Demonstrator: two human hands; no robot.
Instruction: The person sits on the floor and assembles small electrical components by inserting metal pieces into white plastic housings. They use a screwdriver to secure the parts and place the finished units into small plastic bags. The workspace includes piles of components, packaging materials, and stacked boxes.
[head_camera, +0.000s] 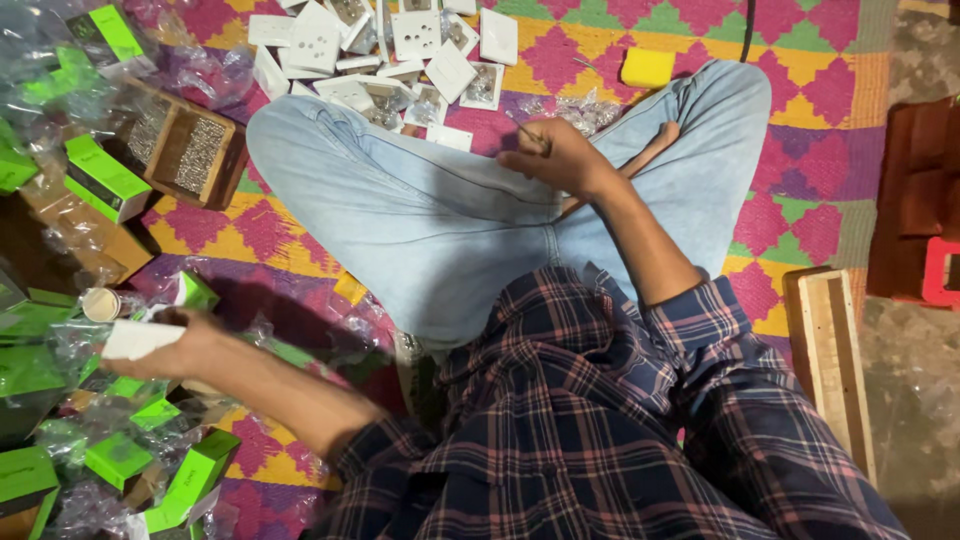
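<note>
I sit cross-legged in light blue jeans on a patterned mat. My left hand (175, 345) reaches out to the left and grips a white switch plate (138, 338) over a heap of green boxes (105, 178) and clear plastic wrappers. My right hand (553, 155) rests on my right knee, closed around a thin screwdriver (532, 135) whose tip points up and left. A pile of white switch plates (400, 55) lies on the mat beyond my knees.
A wooden tray (185, 150) with small screws sits at the left, beside a brown carton. A yellow block (647, 67) lies at the top. A wooden plank (830, 360) and a dark red stool (920, 200) stand at the right.
</note>
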